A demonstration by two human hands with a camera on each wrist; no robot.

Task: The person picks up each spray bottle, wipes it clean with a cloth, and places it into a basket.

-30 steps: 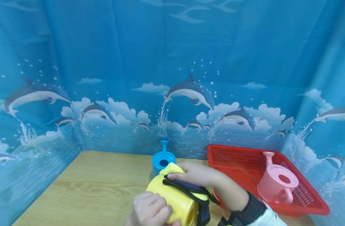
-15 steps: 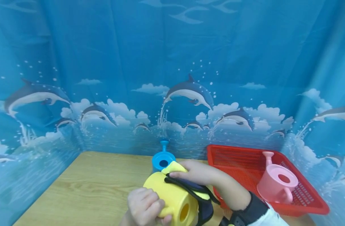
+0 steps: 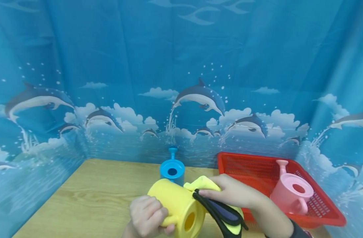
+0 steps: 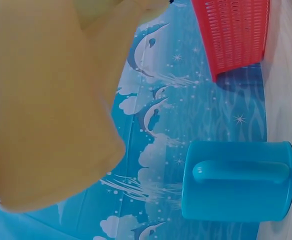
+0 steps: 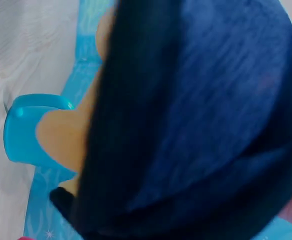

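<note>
My left hand (image 3: 148, 215) grips the handle of a yellow watering can (image 3: 170, 201), which is tilted on its side with its round top opening facing the lower right. In the left wrist view the can's body (image 4: 41, 115) fills the left part. My right hand (image 3: 232, 191) holds a folded cloth (image 3: 220, 210), yellow on one face and dark purple with black edging on the other, at the can's right side. The cloth (image 5: 201, 110) covers most of the right wrist view and hides the fingers there. Just behind the yellow can, a blue watering can (image 3: 172, 170) stands upright on the table.
A red plastic basket (image 3: 258, 158) stands at the right of the wooden table (image 3: 89, 195). Inside it, a pink watering can (image 3: 291, 195) leans slightly. A blue curtain (image 3: 145, 59) printed with dolphins encloses the table's back and sides.
The yellow can has shifted a little left and turned so its opening shows more. My right hand has moved right with the cloth, uncovering more of the can and the blue one behind.
</note>
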